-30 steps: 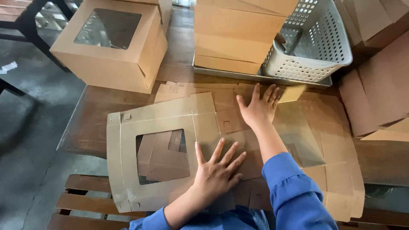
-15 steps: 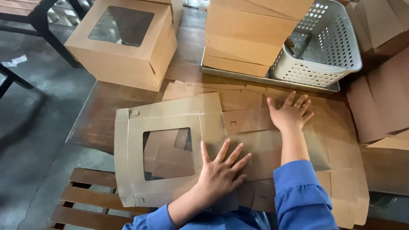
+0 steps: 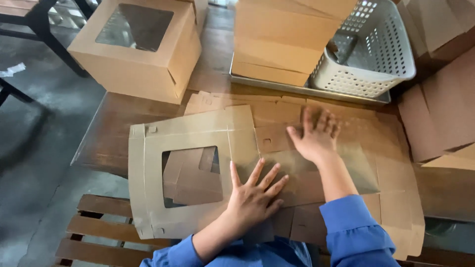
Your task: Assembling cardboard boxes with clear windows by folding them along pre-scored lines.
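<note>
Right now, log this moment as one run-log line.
left hand: flat, fingers spread on flat brown windowed cardboard box blank | right hand: flat on blank's far panel | white perforated plastic basket: behind

Flat windowed box blank lies on the tabletop at the near edge, over more flat blanks spreading right. Left hand flat on its right part, right hand further back on the blanks. Behind left: assembled window box. Behind centre: tray carrying stacked cardboard (basket on its right end).
</note>
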